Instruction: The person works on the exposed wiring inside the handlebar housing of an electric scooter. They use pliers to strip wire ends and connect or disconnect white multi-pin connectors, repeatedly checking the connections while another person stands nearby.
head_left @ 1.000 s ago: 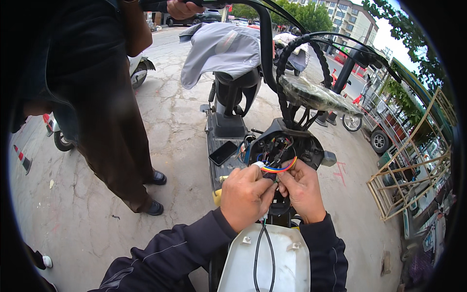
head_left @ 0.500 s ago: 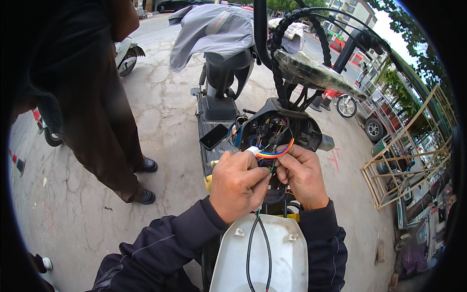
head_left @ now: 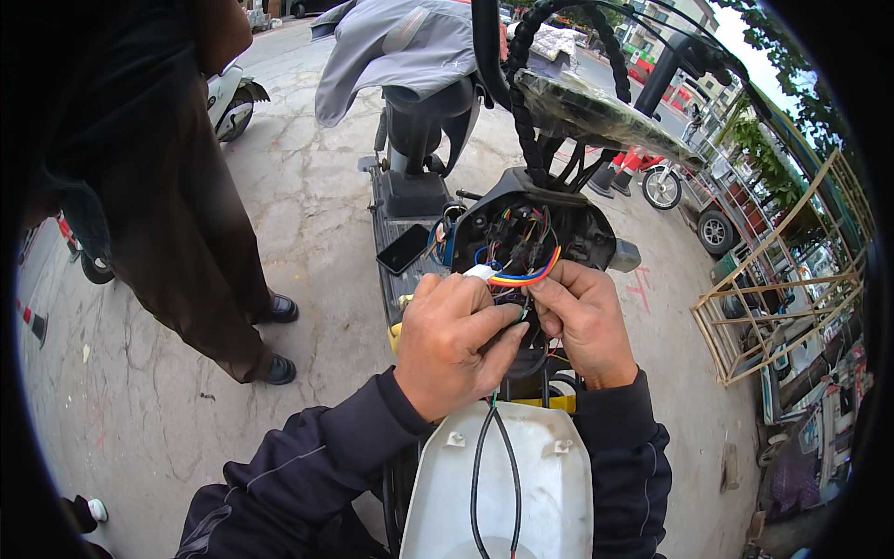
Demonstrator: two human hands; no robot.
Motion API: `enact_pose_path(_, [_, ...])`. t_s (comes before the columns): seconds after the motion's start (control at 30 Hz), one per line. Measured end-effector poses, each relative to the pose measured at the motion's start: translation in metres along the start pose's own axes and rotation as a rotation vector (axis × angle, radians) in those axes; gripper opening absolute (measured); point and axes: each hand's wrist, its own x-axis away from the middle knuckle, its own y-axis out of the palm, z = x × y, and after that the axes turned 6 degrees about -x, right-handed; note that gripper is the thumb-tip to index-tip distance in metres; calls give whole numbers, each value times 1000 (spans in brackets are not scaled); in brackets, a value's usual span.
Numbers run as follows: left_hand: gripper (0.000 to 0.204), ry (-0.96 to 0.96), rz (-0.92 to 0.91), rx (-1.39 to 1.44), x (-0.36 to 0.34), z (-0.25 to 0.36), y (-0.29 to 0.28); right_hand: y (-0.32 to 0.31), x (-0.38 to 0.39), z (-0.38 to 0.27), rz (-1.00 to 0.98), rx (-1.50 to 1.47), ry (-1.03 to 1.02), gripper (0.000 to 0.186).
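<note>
My left hand (head_left: pixel 456 340) has its fingers closed on a thin green wire (head_left: pixel 523 314) inside the scooter's opened black front housing (head_left: pixel 587 233), which is packed with wires and connectors. My right hand (head_left: pixel 582 321) pinches wires beside it, beneath a red, yellow and blue ribbon of wires (head_left: pixel 535 278). A white connector (head_left: pixel 479 271) sits just above my left fingers. Below both hands lies a white plastic panel (head_left: pixel 545 494) with a looped black cable. A black phone (head_left: pixel 402 249) rests on the footboard left of the housing.
A person (head_left: pixel 200 242) in dark trousers stands close on the left. A grey cloth (head_left: pixel 391 51) covers the seat. A wrapped display (head_left: pixel 596 112) hangs above the housing. Wooden frames (head_left: pixel 736 326) and clutter line the right; a white scooter (head_left: pixel 228 102) is behind the person.
The scene has shifted upward in view. My left thumb has drawn down from the index finger, showing more green wire. Both hands remain at the wiring.
</note>
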Motion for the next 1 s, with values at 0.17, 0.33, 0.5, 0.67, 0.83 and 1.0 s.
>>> enact_pose_path(0.17, [14, -12, 29, 39, -2, -2, 3, 0, -1, 0, 21, -12, 9, 16])
enact_pose_path(0.33, [11, -3, -9, 50, -2, -4, 0, 0, -1, 3, 66, -79, 10, 16])
enact_pose_path(0.5, [10, 2, -27, 64, -3, -4, -2, 2, -2, 5, 69, -99, -6, 17])
enact_pose_path(0.67, [10, 1, -17, 78, -2, -4, -1, 2, -2, 5, 63, -88, -7, 18])
enact_pose_path(0.83, [11, 0, -3, 86, -2, -6, 0, 2, -2, 5, 79, -71, -3, 17])
enact_pose_path(1.0, [11, -15, 20, 87, -2, -5, 0, 1, -2, 3, 70, -69, 23, 17])
